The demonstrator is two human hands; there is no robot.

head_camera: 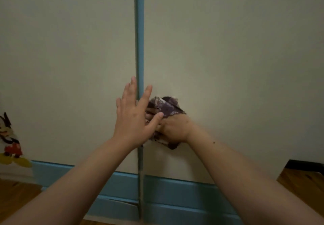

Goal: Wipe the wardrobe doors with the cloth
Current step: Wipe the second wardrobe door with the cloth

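Observation:
Two pale wardrobe doors fill the view, the left door and the right door, split by a blue vertical edge strip. My right hand is shut on a bunched purple and white patterned cloth and presses it against the right door just beside the strip. My left hand is open with fingers spread, lying across the strip and the left door's edge; its thumb touches the cloth.
A blue baseboard runs along the bottom of the doors. A cartoon mouse sticker sits at the far left. Wooden floor shows at lower left, and a wooden surface with a dark edge at lower right.

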